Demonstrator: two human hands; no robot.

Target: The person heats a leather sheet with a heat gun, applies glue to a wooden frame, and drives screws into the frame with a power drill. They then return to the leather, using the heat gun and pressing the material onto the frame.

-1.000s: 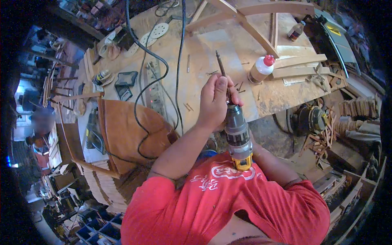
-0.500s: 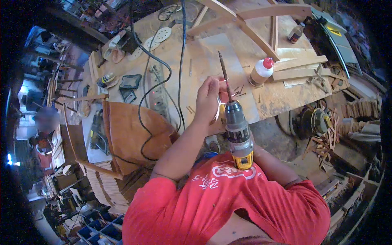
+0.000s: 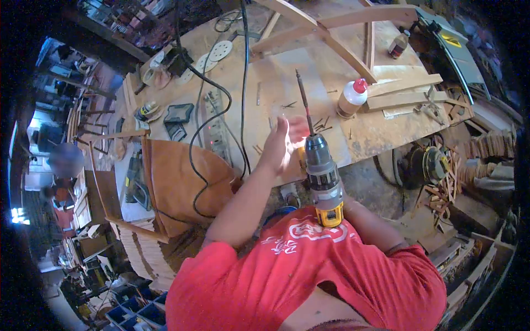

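Observation:
A yellow and black cordless drill (image 3: 323, 177) points away from me, with a long bit (image 3: 303, 99) in its chuck. My right hand (image 3: 344, 194) grips the drill from below; the tool's body hides most of the fingers. Left of the chuck, my left hand (image 3: 280, 144) is open, its fingers extended toward the bit and its palm lit by a bright light. I see nothing held in it. Several loose screws (image 3: 322, 124) lie on the worktable (image 3: 381, 138) beyond the chuck, and a few more screws (image 3: 289, 105) lie farther left.
A red-capped glue bottle (image 3: 352, 98) stands right of the screws. Black cables (image 3: 245, 83) cross the table beside a power strip (image 3: 216, 129). Wooden frame parts (image 3: 331, 41) and boards (image 3: 403, 94) lie farther back. A brown upholstered piece (image 3: 182, 176) sits at left.
My left hand has moved slightly down and left, away from the bit, and its fingers have opened. Screws behind it now show. The drill stays nearly in place.

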